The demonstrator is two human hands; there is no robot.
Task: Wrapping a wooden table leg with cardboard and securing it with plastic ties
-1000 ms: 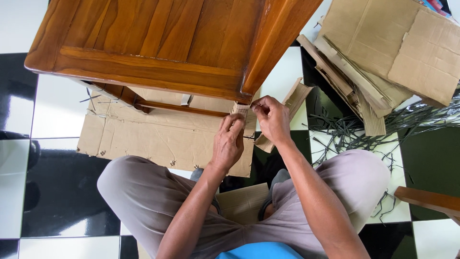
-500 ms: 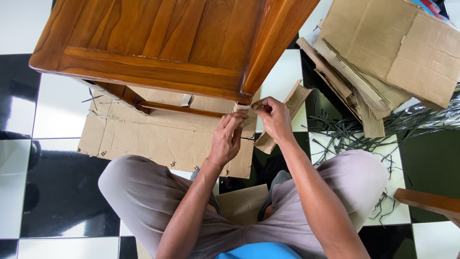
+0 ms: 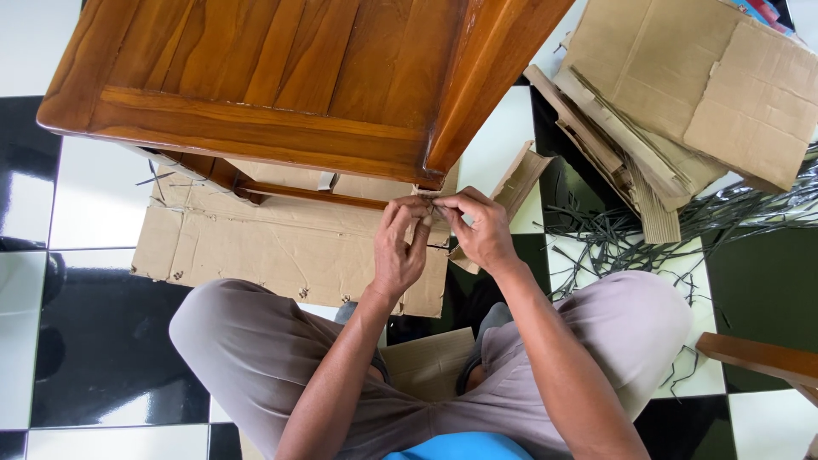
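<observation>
Checkered floor point(image 3: 102, 196), both hands — left hand point(image 3: 399, 251), right hand point(image 3: 481, 230) — pinching cardboard strip point(image 3: 430, 204)

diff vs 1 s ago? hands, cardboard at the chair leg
The right hand came down and left; its fingertips now meet the left hand at the cardboard strip on the chair leg. Both keep pinching there. Flat cardboard sheet, cardboard pile and dark straps unchanged.
</observation>
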